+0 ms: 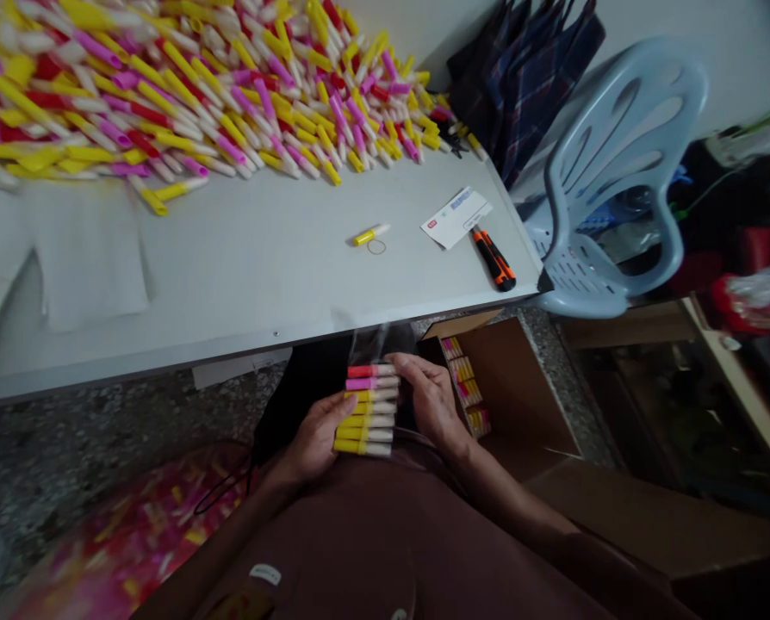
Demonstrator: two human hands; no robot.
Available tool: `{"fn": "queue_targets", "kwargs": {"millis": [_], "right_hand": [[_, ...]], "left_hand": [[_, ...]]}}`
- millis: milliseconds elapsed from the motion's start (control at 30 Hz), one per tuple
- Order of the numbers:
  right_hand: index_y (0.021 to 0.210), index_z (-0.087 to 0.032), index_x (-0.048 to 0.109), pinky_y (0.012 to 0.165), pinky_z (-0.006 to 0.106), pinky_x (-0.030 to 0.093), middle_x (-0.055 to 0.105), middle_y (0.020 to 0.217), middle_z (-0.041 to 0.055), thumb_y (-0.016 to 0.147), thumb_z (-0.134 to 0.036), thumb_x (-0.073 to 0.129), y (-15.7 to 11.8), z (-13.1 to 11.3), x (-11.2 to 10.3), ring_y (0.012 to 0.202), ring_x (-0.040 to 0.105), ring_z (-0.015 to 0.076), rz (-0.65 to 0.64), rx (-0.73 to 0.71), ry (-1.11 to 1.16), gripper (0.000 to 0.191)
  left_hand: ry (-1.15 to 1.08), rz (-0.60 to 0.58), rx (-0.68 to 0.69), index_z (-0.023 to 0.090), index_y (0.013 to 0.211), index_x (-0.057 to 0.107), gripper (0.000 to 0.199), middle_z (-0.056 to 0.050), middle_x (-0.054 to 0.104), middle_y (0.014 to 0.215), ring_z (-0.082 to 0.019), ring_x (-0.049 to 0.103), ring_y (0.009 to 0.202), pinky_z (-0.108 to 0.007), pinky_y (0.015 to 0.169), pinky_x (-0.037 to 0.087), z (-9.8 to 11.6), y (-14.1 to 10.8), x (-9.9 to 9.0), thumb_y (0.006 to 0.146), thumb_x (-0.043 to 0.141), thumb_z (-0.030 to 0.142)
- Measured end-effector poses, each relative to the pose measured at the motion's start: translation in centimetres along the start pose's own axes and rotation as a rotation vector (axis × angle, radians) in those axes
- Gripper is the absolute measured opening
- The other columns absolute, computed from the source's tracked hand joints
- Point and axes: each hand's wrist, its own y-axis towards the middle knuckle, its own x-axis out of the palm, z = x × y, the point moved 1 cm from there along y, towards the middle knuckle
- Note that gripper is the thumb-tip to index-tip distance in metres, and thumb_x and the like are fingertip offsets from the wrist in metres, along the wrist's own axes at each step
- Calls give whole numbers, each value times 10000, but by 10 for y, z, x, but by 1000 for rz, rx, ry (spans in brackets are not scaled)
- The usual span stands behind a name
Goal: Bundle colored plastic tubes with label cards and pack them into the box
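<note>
A clear plastic bag (367,347) holds a row of small tubes with white tips (367,409), stacked side by side: one red, one pink and several yellow. It is held in front of my body, just below the table's front edge. My left hand (320,435) grips its left side, the thumb lying over the yellow ends. At the upper right corner, beside the red tube, my right hand (430,396) pinches the bag; some of its fingers are hidden behind. The bag's upper part stands up unfilled and looks blurred.
A heap of similar tubes (230,95) covers the back of the table (262,250). A loose tube (372,234), a card (456,217) and a utility knife (492,258) lie nearer. At right are an open carton (520,379) with packed tubes and a blue chair (662,77).
</note>
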Motion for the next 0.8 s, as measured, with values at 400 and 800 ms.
{"fn": "queue_targets", "kwargs": {"millis": [400, 800], "right_hand": [[943, -239, 842, 772, 341, 555, 784, 933, 38, 899, -467, 734, 7, -2, 2, 864, 693, 234, 145, -195, -40, 256], [846, -188, 823, 615, 294, 486, 729, 728, 36, 880, -544, 753, 31, -28, 1, 611, 608, 160, -168, 42, 46, 364]], "left_hand": [[71, 30, 106, 137, 1175, 733, 506, -161, 785, 1119, -288, 765, 979, -355, 791, 632, 2, -5, -5, 849, 797, 518], [264, 81, 222, 140, 1176, 728, 557, -135, 790, 1015, -236, 757, 756, -281, 532, 602, 14, -11, -16, 903, 693, 624]]}}
